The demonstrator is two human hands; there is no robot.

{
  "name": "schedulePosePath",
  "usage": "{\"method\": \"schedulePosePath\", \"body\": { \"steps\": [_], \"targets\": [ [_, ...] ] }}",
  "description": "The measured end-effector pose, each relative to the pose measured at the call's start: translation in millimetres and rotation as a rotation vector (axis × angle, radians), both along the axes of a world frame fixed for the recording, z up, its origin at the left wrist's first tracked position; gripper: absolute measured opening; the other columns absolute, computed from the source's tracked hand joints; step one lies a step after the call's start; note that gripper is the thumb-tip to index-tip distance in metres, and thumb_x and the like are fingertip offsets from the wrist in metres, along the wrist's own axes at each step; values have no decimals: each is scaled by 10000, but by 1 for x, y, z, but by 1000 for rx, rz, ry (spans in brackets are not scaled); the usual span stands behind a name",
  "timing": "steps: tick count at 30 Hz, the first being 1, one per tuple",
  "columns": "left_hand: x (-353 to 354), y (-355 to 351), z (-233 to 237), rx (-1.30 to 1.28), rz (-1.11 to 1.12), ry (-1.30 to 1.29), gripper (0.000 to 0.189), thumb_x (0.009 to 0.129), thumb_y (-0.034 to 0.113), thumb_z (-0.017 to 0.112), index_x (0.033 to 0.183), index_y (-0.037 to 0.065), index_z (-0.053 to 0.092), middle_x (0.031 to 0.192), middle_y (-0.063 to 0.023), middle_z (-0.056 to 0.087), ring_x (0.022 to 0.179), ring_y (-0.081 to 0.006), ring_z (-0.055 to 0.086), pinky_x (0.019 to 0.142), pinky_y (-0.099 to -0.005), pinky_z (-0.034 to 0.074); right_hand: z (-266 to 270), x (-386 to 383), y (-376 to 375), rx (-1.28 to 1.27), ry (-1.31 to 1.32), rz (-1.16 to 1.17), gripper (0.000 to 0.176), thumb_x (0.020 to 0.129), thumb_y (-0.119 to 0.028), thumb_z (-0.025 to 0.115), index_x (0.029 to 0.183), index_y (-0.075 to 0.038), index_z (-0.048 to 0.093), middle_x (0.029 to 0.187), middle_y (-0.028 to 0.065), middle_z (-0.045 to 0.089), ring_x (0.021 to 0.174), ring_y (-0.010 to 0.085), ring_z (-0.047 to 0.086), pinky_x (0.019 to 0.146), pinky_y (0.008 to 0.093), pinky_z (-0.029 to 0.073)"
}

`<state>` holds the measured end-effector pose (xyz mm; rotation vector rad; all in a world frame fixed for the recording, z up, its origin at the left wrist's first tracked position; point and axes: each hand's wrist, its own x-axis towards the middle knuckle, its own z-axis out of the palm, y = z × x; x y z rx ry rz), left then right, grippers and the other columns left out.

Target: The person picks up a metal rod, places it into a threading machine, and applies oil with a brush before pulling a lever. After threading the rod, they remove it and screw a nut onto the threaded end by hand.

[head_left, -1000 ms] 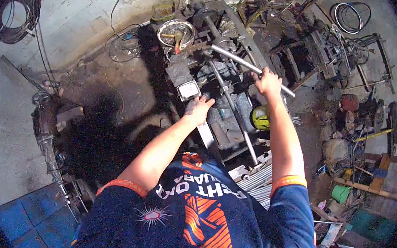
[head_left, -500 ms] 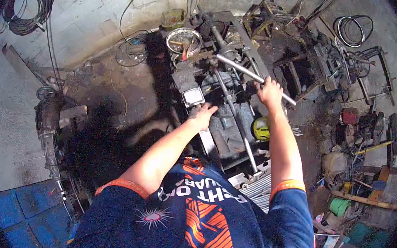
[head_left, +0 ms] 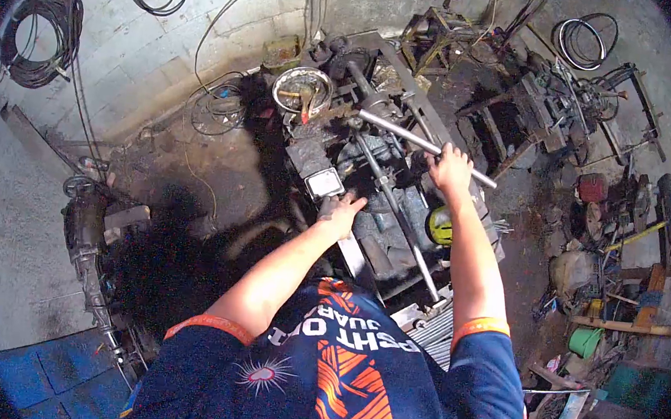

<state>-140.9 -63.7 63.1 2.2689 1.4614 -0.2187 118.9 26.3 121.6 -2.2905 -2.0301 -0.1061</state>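
My right hand [head_left: 450, 170] is closed around a long metal pipe [head_left: 404, 130], which slants across the machine's far right side. Its upper end is near the head of a long metal rod [head_left: 395, 201] that runs down the middle of the machine. My left hand [head_left: 339, 214] rests at the machine's left edge, thumb out to the side, fingers partly hidden. Just beyond it sits a small white-faced rectangular box [head_left: 325, 183]. Below the left palm lies a pale flat bar [head_left: 354, 255]. A yellow-green rounded object [head_left: 441, 224] stands beside my right forearm.
A round pan [head_left: 302, 90] with a red-tipped brush stands at the machine's far left. Metal frames [head_left: 505, 129] and scrap crowd the right. A long mechanical part [head_left: 90, 242] stands on the left floor; coiled cable [head_left: 39, 35] hangs on the wall. Thin rods [head_left: 438, 332] lie by my body.
The view has shifted slightly, so the machine appears lower. My right hand still grips the pipe and my left hand stays at the machine's edge.
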Motion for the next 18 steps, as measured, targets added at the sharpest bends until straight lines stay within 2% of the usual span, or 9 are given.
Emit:
{"method": "schedulePosePath", "body": {
  "steps": [2, 5, 8, 10, 11, 13, 16, 18],
  "targets": [
    [1, 0, 1, -2, -16, 13, 653, 781, 11, 500, 1382, 239, 382, 1405, -144, 394, 1207, -352, 482, 1001, -445, 391, 1, 0, -1, -2, 15, -12, 556, 820, -518, 578, 1101, -39, 549, 1063, 196, 594, 1047, 376, 545, 899, 522, 404],
    [0, 2, 1, 24, -33, 15, 645, 783, 19, 506, 1380, 232, 382, 1394, -142, 405, 1166, -357, 515, 970, -448, 423, 2, -1, -1, 28, 48, 9, 559, 810, -518, 589, 1069, -24, 562, 1034, 204, 601, 1029, 381, 551, 890, 522, 405],
    [0, 5, 0, -59, 12, -47, 620, 786, 25, 501, 1367, 218, 399, 1386, -146, 415, 1106, -358, 559, 929, -450, 458, 4, -2, 0, 47, 51, 9, 558, 798, -514, 603, 1042, -13, 571, 1019, 209, 605, 1021, 379, 553, 896, 520, 401],
    [0, 9, 3, -60, 18, -50, 455, 864, 145, 492, 1317, 180, 466, 1319, -170, 482, 1049, -362, 589, 898, -454, 474, 9, -3, -1, 19, 60, 16, 566, 798, -509, 603, 1066, -12, 566, 1031, 204, 602, 1027, 371, 554, 901, 512, 401],
    [2, 11, 9, -58, 16, -52, 455, 864, 145, 492, 1317, 180, 466, 1319, -170, 482, 1049, -362, 589, 898, -454, 474, 7, -2, -1, 21, 58, 14, 566, 798, -509, 603, 1066, -12, 566, 1031, 204, 602, 1027, 371, 554, 901, 512, 401],
    [4, 17, 22, -297, 142, -117, 391, 932, 206, 409, 1320, 227, 457, 1373, -191, 418, 1186, -362, 506, 967, -442, 440, 2, 1, 1, 52, 28, 23, 579, 802, -512, 596, 1099, -17, 561, 1040, 198, 601, 1031, 363, 556, 904, 507, 402],
    [3, 21, 44, -348, 122, -73, 366, 965, 267, 359, 1315, 231, 459, 1350, -200, 432, 1191, -375, 495, 971, -446, 433, 5, 0, -1, 12, 32, 12, 598, 806, -517, 586, 1133, -17, 552, 1051, 194, 599, 1036, 362, 555, 907, 507, 401],
    [3, 20, 27, -297, 108, -74, 359, 967, 280, 365, 1305, 225, 472, 1302, -195, 477, 1160, -365, 522, 944, -444, 451, 4, -1, -3, 10, 37, 2, 602, 808, -519, 584, 1138, -17, 551, 1052, 194, 599, 1037, 364, 553, 908, 509, 401]
  ]
}}
